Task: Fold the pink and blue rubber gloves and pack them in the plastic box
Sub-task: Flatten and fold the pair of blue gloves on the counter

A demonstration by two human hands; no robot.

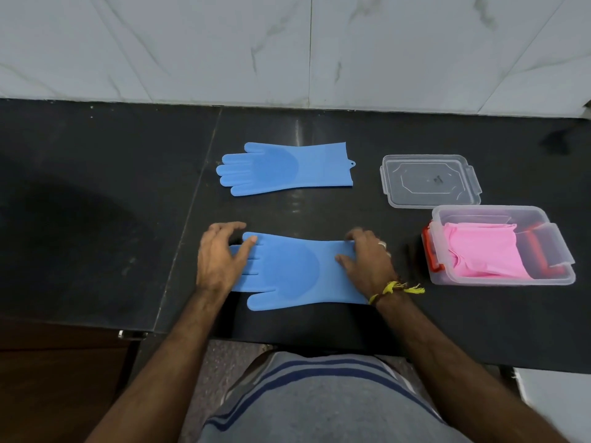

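Your left hand (220,260) flat on the near blue glove's (294,270) fingers, your right hand (367,259) pressing its cuff, fingers relaxed, second blue glove (287,169) beyond your hands, clear plastic box (558,276) right of your right hand holding folded pink gloves (483,254), lid (430,180) lying behind it.

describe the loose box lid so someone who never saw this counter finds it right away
On the black counter, look to the right side near the wall. The lid lies flat just behind the plastic box holding pink gloves. It is clear, shallow and empty, unlike the deeper box.
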